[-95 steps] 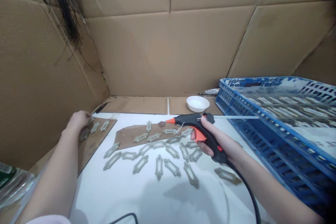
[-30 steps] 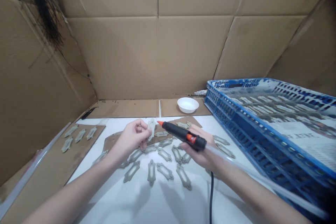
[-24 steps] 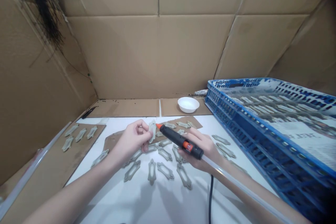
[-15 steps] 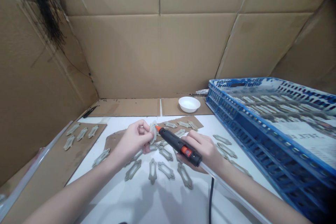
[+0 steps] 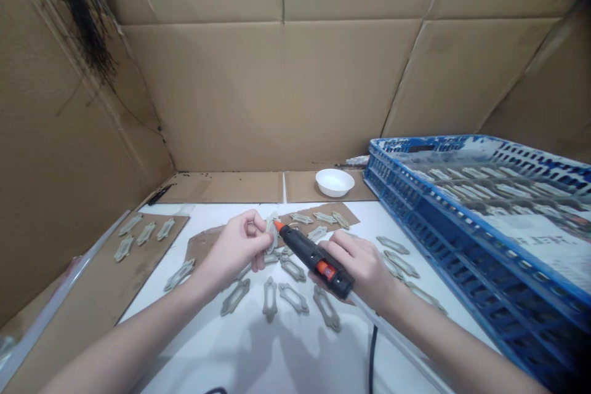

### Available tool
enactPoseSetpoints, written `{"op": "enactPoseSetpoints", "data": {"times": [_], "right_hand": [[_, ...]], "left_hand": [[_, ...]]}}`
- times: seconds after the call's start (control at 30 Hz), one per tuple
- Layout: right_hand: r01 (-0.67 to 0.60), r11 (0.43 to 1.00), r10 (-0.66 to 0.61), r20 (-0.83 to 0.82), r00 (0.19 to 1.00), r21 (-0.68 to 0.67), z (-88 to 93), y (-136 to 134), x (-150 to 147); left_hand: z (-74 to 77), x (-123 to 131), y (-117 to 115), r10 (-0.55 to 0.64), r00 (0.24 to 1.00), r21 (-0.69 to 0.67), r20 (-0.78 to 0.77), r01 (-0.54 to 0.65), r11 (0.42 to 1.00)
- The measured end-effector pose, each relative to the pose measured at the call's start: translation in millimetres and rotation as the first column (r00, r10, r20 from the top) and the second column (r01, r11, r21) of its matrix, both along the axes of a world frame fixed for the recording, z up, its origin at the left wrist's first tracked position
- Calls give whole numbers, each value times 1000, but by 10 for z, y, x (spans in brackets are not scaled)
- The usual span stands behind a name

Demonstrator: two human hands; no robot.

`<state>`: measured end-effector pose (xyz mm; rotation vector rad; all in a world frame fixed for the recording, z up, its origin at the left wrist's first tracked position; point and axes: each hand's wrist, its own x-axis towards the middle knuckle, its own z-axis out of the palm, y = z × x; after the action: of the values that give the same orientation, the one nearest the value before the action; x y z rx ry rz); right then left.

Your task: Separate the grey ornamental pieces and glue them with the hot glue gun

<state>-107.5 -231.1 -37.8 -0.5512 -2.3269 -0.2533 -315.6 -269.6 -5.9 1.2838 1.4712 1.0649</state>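
A grey openwork moulded piece stood nearly upright, pinched between the thumb and fingers of the left hand, its upper end showing above the fingertips. The right hand was closed around the body of a black hot glue gun, whose orange nozzle lay just beside the piece; whether they touched could not be told. A clear glue stick ran from the gun's rear, and a black cord hung below.

Similar pieces lay scattered over a white table, on a brown cardboard sheet, and in rows on another cardboard sheet to the left. To the right stood a blue plastic crate holding more pieces, and beyond the table sat a white bowl. Cardboard walls enclosed the bench.
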Motion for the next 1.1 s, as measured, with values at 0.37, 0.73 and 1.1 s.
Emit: {"op": "enactPoseSetpoints", "data": {"times": [0.37,0.73,1.1], "right_hand": [[70,981,-82,63,995,182,59,-149,-72],[292,848,-300,55,952,-442,-6,127,-41],[-323,-83,-250,-294,923,-943,199,365,128]], "left_hand": [[-7,10,-4,3,999,3,-44,-3,1000],[5,-13,-5,29,1000,14,-3,-29,999],[109,-38,-25,22,1000,-22,-22,-23,999]]}}
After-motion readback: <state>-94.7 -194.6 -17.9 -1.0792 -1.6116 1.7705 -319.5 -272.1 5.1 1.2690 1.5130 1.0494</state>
